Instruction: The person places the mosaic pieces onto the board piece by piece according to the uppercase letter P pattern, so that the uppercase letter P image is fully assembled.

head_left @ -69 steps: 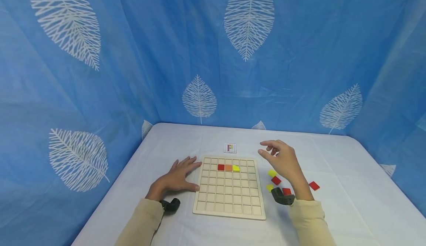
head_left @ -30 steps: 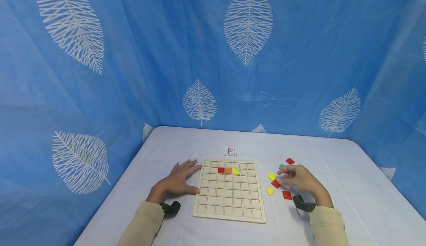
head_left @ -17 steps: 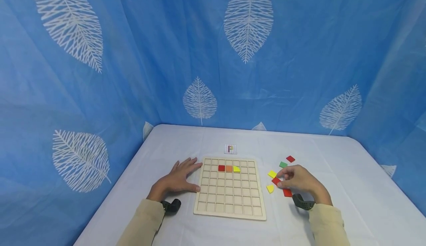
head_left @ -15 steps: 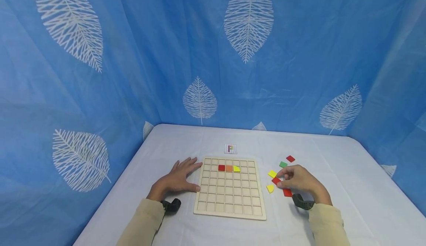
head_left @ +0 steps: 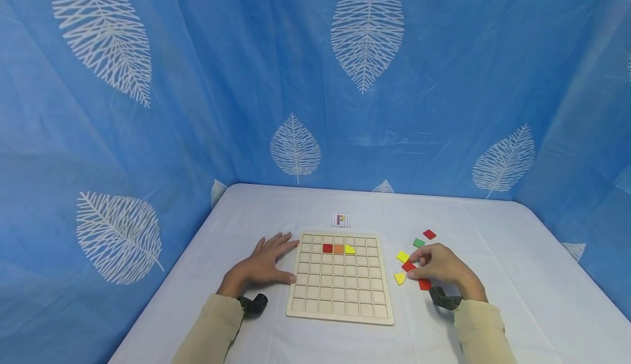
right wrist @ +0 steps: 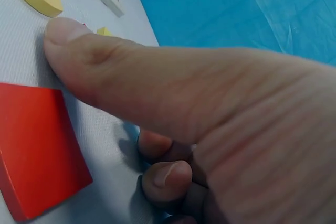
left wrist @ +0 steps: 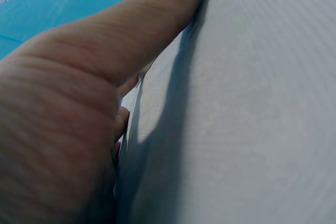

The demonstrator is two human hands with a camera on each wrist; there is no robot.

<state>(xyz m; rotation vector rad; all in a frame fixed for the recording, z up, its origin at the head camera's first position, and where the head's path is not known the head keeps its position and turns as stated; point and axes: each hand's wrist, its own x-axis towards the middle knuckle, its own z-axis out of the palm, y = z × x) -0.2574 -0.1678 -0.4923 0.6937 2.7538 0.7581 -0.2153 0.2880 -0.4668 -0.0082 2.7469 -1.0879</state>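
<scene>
My left hand (head_left: 263,263) rests spread along the left side of a wooden grid board (head_left: 340,313), thumb and index fingertip at its edge. In the board's upper part sit a red square tile (head_left: 327,248), an orange one (head_left: 338,249) and a yellow tile (head_left: 349,249) with a cut corner. To the right, my right hand (head_left: 441,266) pinches a red tile (head_left: 408,266) between thumb and index finger, low at the table. In the right wrist view the thumb (right wrist: 121,72) hides most of that tile. Another red tile (right wrist: 42,145) lies beside the thumb.
Near the right hand lie a yellow square tile (head_left: 402,256), a rounded yellow tile (head_left: 399,278), a green tile (head_left: 418,242) and a far red tile (head_left: 429,234). A small printed pattern card (head_left: 341,220) lies behind the board. A blue leaf-patterned curtain (head_left: 424,107) surrounds the white table.
My right hand has come down from above the tiles, first to the right, then onto the red tile, its thumb and index finger closing on it. The left hand stays in place.
</scene>
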